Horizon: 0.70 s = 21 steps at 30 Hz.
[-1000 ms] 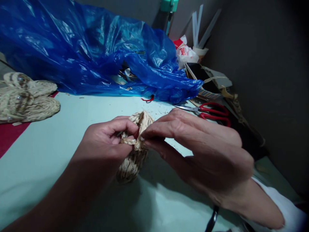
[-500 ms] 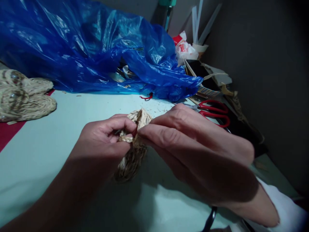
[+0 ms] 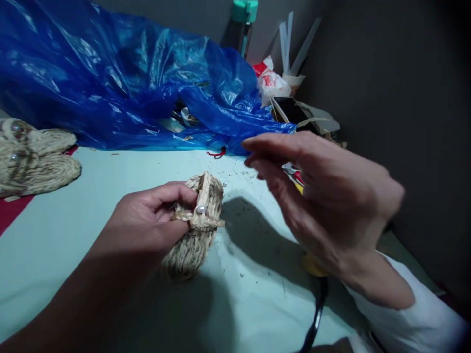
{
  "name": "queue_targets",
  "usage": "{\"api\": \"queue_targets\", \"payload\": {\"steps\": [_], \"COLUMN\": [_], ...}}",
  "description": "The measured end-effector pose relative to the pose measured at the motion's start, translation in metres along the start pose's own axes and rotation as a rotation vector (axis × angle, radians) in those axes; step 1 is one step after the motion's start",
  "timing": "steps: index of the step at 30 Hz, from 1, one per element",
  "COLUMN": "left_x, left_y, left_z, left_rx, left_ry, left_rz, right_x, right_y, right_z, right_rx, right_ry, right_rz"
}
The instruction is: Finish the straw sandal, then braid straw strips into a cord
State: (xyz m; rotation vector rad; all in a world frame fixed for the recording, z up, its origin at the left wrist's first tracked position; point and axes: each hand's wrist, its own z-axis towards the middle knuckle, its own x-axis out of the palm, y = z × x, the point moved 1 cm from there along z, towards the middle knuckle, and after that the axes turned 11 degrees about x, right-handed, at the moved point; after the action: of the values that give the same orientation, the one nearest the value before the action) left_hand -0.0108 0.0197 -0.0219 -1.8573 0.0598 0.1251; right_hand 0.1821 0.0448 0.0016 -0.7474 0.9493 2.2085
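My left hand (image 3: 147, 220) grips a small woven straw slipper (image 3: 196, 230) on the pale green table (image 3: 73, 235), thumb and fingers closed on its strap. A small pearl bead (image 3: 200, 209) sits on the strap. My right hand (image 3: 324, 196) hovers above and to the right of the slipper, fingers loosely extended and apart, holding nothing I can see. It covers most of the red-handled scissors (image 3: 296, 177).
A big crumpled blue plastic bag (image 3: 128, 83) fills the back of the table. Finished woven slippers (image 3: 33, 157) lie at the left edge. Glue sticks in a cup (image 3: 290, 54), a green-capped bottle (image 3: 243, 24) and paper clutter stand at the back right. A black cord (image 3: 316, 314) runs under my right wrist.
My right hand has let go of the slipper's strap and lifted away to the right. The bead now shows on the strap. My left hand still holds the slipper.
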Motion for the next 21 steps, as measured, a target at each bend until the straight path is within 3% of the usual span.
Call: {"api": "queue_targets", "payload": {"steps": [4, 10, 13, 21], "left_x": [-0.004, -0.024, -0.034, -0.04], "left_y": [0.0, 0.004, 0.001, -0.012], "left_z": [0.002, 0.013, 0.013, 0.009], "left_rx": [-0.047, -0.074, 0.005, 0.063], "left_ry": [-0.004, 0.162, 0.119, 0.046], "left_rz": [0.006, 0.039, 0.114, 0.084], "right_x": [0.002, 0.017, 0.026, 0.038], "right_y": [-0.025, -0.04, -0.039, -0.034], "right_z": [0.012, 0.013, 0.008, 0.009], "right_rx": [0.062, 0.145, 0.129, 0.016], "right_ry": [0.001, 0.368, 0.49, 0.584], "right_rz": [-0.065, -0.399, -0.501, -0.448]}}
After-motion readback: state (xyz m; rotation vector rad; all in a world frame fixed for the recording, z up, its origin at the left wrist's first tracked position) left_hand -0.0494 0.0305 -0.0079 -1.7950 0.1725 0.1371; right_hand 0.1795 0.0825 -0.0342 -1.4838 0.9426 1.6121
